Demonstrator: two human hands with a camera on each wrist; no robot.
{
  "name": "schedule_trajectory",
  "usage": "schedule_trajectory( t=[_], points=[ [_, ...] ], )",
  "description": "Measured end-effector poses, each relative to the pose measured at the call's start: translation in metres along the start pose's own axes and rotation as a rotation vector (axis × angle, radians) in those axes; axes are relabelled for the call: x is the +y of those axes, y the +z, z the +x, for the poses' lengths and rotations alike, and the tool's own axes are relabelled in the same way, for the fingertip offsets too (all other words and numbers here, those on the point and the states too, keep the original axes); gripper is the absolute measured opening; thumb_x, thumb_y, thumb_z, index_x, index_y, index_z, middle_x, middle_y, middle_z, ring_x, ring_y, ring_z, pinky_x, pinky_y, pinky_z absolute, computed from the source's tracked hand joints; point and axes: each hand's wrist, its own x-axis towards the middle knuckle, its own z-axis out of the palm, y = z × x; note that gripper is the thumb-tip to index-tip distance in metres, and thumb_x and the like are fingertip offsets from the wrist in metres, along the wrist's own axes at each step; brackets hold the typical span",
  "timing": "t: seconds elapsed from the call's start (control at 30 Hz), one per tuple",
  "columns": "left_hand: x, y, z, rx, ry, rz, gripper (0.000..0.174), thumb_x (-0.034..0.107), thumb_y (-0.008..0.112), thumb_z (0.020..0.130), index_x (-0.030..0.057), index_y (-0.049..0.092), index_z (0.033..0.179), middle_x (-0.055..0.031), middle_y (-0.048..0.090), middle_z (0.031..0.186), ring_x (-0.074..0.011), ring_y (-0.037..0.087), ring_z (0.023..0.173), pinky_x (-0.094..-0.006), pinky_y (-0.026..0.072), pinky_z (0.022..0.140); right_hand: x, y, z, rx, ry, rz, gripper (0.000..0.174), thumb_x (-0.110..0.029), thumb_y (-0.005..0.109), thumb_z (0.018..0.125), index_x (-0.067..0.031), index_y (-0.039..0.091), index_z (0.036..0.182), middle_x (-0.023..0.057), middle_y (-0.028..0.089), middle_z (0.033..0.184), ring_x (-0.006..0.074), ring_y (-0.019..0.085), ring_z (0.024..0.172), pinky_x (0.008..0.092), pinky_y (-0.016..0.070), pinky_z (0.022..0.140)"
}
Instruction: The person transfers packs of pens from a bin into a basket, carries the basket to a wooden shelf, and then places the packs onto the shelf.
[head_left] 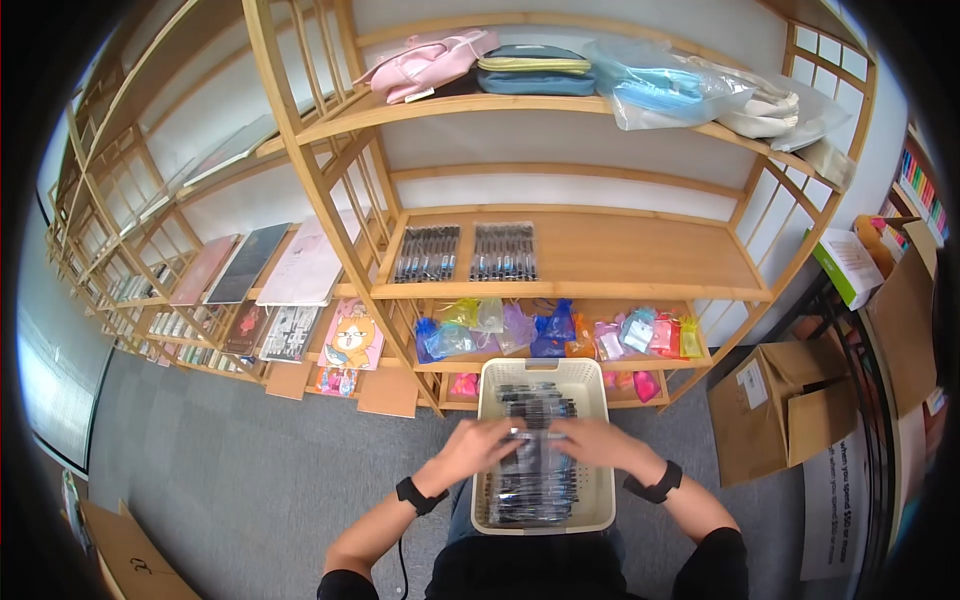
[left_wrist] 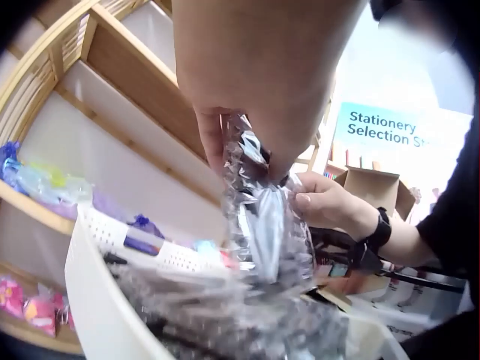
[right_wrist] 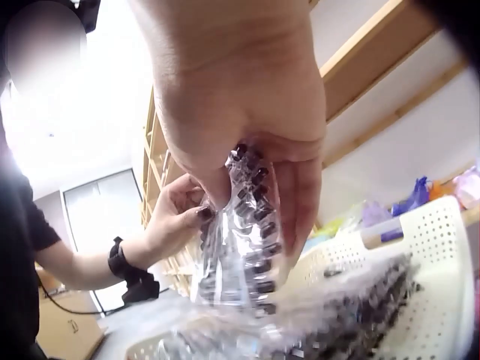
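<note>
A clear plastic pack of dark pens [left_wrist: 266,225] is held up above the basket between both hands. In the right wrist view the right hand [right_wrist: 240,97] grips one end of the pack [right_wrist: 244,232], thumb on one side and fingers on the other. The left hand [head_left: 478,447] pinches the pack's other end; its fingertips touch the wrap. Opposite it is the right hand [head_left: 597,444] in the head view. More packs of pens [head_left: 535,495] lie stacked in the cream basket [head_left: 606,500], which rests at the person's lap.
Two pen packs [head_left: 504,251] lie on the middle wooden shelf [head_left: 640,250]. Colourful small pouches [head_left: 553,330] fill the shelf below. Pouches and bags [head_left: 535,70] sit on the top shelf. A cardboard box [head_left: 780,410] stands at the right, notebooks [head_left: 310,262] at the left.
</note>
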Motion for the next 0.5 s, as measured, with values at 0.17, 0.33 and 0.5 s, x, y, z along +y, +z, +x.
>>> schedule_trajectory(
  t=[0.17,0.33,0.5],
  points=[
    [0.007,-0.051,0.061,0.482,0.048,0.153,0.048,-0.001,0.061,0.074,0.0006,0.05,0.122,-0.0165,0.052,0.125,-0.0368,0.048,0.118,-0.0429,0.039,0.099,-0.007,-0.082,0.017,0.469,0.22,0.191,0.028,-0.018,0.058,0.09,0.0003,0.057,0.111,0.0164,0.063,0.091,0.028,0.063,0.09,0.0352,0.0486,0.077],
    [0.001,-0.073,0.116,0.427,0.035,0.335,0.057,0.009,0.061,0.076,0.0017,0.044,0.13,-0.0171,0.039,0.14,-0.0368,0.032,0.133,-0.0469,0.0267,0.109,0.037,-0.135,0.06,0.917,0.088,0.868,0.028,-0.01,0.053,0.092,0.0019,0.052,0.117,0.0084,0.061,0.101,0.017,0.06,0.092,0.0323,0.0524,0.073],
    [-0.035,-0.063,0.151,0.278,0.042,0.648,0.068,0.032,0.063,0.078,0.0157,0.038,0.14,-0.0153,0.03,0.147,-0.036,0.023,0.138,-0.0503,0.0181,0.113,0.071,-0.154,0.095,1.012,0.155,0.908,0.039,-0.005,0.048,0.092,0.0019,0.038,0.129,0.0139,0.053,0.116,0.0241,0.058,0.1,0.0364,0.0574,0.076]
  ],
)
